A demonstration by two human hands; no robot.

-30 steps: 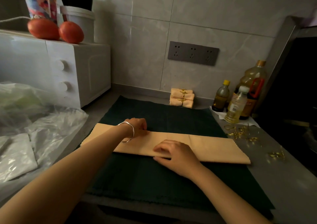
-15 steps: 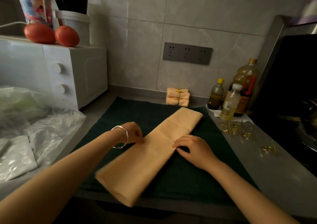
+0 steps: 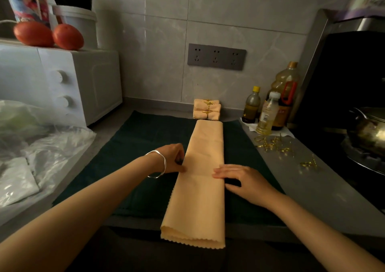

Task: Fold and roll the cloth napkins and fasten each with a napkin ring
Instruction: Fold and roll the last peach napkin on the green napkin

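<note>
A peach cloth napkin [image 3: 203, 180], folded into a long strip, lies lengthwise away from me on a dark green mat [image 3: 145, 146]. Its near end hangs over the counter's front edge. My left hand [image 3: 173, 158] pinches the strip's left edge at mid-length. My right hand [image 3: 239, 180] rests on the right edge with its fingers nearly straight. Two rolled napkins [image 3: 206, 109] with gold rings are stacked at the wall behind the mat. Several loose gold napkin rings [image 3: 275, 144] lie on the grey counter to the right.
A white microwave [image 3: 62, 84] with two tomatoes [image 3: 50, 35] and tubs on top stands at the left, plastic bags [image 3: 37, 146] in front of it. Oil bottles [image 3: 268, 107] stand at the back right. A stove with a metal pot [image 3: 368, 130] is at the far right.
The folded strip lay across the mat a second ago. Both hands have swung it round, so it now points away from me with its near end over the counter edge.
</note>
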